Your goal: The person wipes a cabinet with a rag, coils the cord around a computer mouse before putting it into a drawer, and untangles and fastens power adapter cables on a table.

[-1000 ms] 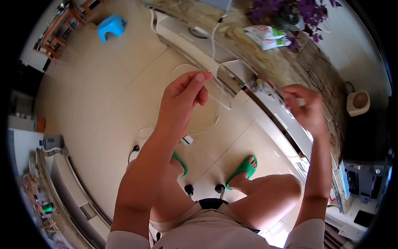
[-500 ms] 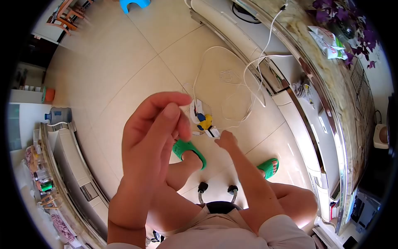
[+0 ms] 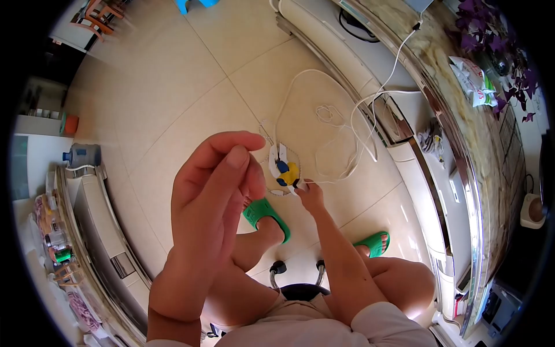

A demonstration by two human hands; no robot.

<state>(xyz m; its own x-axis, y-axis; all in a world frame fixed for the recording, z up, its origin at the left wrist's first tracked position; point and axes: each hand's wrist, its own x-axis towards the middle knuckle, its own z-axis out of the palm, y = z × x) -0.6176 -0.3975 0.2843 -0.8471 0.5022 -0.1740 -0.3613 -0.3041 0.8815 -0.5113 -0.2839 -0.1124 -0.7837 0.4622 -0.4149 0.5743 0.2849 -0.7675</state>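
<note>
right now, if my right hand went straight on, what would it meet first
Likely the yellow item, just past the white piece at the right hand; depth is unclear.

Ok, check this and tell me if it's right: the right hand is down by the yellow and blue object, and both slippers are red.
Not quite: both slippers are green, as the head view shows. The right hand is down by the yellow and blue object.
</note>
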